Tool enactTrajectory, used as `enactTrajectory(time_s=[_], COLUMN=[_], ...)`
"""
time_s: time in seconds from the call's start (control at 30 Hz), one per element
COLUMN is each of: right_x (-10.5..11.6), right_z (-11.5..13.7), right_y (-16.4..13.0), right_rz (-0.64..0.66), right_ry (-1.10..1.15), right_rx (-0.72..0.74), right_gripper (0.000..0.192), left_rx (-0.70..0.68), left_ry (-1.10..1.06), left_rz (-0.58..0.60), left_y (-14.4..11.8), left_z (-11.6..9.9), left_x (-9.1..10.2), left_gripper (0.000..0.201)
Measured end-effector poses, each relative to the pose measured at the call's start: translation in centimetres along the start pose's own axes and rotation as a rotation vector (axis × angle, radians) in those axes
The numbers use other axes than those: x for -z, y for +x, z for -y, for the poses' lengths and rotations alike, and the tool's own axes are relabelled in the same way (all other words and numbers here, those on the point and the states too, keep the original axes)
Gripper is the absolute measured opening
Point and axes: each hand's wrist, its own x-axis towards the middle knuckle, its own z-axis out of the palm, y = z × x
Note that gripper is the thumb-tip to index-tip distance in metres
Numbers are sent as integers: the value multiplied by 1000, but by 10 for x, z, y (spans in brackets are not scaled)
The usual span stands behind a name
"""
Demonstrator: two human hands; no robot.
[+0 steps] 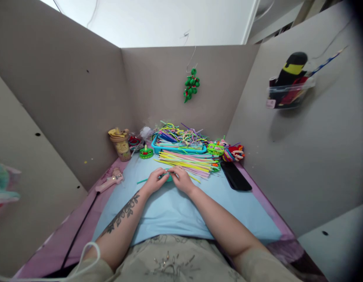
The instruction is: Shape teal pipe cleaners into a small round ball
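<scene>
Head view, looking down at the middle of the frame: both hands meet over the pale blue mat (169, 207) on the table. The left hand (153, 181) and the right hand (181, 179) pinch a small teal pipe cleaner piece (169, 178) between them, fingertips close together, which looks like the grip for bending or twisting it. A thin teal tail (142, 181) sticks out to the left of the left hand, lying on the mat. Both hands are closed on that piece, wrists resting low on the mat, probably for steadiness.

Just above the hands, a loose sheaf of pink and yellow pipe cleaners (189, 161) lies within easy reach. Behind it, a blue tray (178, 149) holds a tangle of more colours. At the left of the tray sits a small green finished figure (146, 152), and to the right a red and multicoloured figure (232, 152). A tan cup (122, 145) stands in the back left corner. A pink glue gun (110, 181) lies at the left edge, its black cord running down toward the lower left. A black flat case (236, 176) lies to the right. A green beaded ornament (191, 85) hangs on the back wall, upper centre.
</scene>
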Motion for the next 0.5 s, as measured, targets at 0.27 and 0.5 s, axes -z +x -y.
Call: enactTrajectory(time_s=[0.27, 0.5], right_x=[5, 7], right_z=[1, -1], right_y=[0, 3], right_rz=[60, 113], right_ry=[-110, -151], right_rx=[45, 33], right_gripper=[20, 12], left_rx=[-22, -46], left_ry=[-13, 28], left_rz=[-37, -6], left_y=[0, 0], left_z=[1, 1], left_x=[-1, -1], left_gripper=[21, 20])
